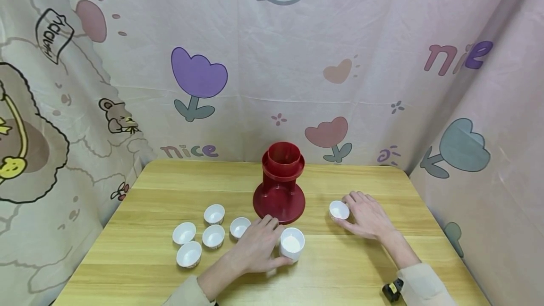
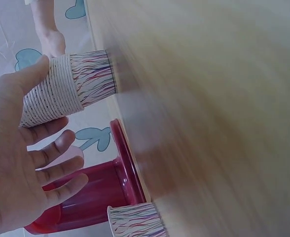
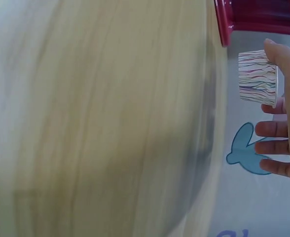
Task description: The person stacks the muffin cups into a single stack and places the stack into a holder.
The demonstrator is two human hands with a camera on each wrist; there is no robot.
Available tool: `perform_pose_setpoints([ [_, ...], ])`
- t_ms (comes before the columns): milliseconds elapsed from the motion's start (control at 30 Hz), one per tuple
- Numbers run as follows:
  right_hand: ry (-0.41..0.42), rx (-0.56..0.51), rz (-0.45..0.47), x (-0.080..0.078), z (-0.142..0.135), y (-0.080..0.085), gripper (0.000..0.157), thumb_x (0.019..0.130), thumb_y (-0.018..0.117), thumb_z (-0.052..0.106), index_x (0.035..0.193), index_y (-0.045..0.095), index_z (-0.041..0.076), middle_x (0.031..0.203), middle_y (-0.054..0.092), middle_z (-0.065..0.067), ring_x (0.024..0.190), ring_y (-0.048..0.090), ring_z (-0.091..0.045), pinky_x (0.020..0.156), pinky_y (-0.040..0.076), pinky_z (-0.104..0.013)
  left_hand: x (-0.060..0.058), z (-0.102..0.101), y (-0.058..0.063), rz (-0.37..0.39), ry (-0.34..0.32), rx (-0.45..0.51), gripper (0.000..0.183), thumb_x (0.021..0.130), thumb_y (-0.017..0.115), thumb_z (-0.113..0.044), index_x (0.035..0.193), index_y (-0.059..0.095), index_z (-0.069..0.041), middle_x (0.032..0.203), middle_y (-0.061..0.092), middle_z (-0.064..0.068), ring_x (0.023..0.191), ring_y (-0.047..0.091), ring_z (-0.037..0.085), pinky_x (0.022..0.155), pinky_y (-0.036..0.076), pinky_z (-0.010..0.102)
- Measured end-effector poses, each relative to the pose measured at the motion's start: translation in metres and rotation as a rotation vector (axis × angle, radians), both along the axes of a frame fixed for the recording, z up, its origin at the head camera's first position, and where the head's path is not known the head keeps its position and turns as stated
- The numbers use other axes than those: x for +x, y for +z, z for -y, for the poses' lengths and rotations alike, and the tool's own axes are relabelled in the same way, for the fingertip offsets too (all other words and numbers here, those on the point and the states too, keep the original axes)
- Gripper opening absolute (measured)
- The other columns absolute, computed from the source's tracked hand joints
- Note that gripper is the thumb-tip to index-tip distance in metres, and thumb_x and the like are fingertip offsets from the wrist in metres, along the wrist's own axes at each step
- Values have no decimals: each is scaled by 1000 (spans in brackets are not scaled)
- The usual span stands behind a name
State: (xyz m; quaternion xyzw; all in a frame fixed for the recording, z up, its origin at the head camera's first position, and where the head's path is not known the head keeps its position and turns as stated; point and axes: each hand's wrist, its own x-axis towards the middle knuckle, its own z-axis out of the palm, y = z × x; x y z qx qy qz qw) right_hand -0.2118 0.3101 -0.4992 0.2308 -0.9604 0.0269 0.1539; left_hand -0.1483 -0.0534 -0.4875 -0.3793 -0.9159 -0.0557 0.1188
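Observation:
My left hand (image 1: 258, 247) grips a stack of nested white paper cups (image 1: 292, 243) in front of the red stand. In the left wrist view, thumb and index finger hold the stacked rims (image 2: 54, 91), while the other fingers spread loosely; the lowest cup shows thin coloured wavy lines. Further right, my right hand (image 1: 367, 216) pinches a single paper cup (image 1: 339, 210), mouth up. The right wrist view has its striped side (image 3: 257, 78) between thumb and index finger. Several loose paper cups (image 1: 214, 236) stand mouth up at the left, one (image 1: 240, 227) partly behind my left hand.
A dark red stand (image 1: 279, 204) with a round base and a ring-shaped cup top is at the table's middle back. A patterned curtain (image 1: 255, 60) hangs behind the wooden table (image 1: 140, 230). A small black device (image 1: 393, 291) is by the right sleeve.

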Motion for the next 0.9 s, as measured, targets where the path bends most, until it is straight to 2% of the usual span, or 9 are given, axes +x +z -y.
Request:
perform_pose_setpoints([
  [533, 52, -38, -34, 12, 18, 13, 58, 86, 72, 70, 111, 68, 19, 109, 68, 1, 98, 64, -17, 82, 55, -39, -1, 0, -2, 7, 1, -3, 70, 86, 66, -79, 115, 67, -15, 102, 63, -2, 99, 55, 16, 85, 54, 29],
  [900, 105, -68, -59, 22, 31, 26, 56, 80, 82, 61, 113, 69, 18, 105, 66, 2, 95, 62, -15, 80, 55, -36, -1, -1, -1, 13, -3, -1, 69, 86, 66, -78, 116, 68, -15, 103, 62, -2, 100, 55, 16, 84, 54, 29],
])
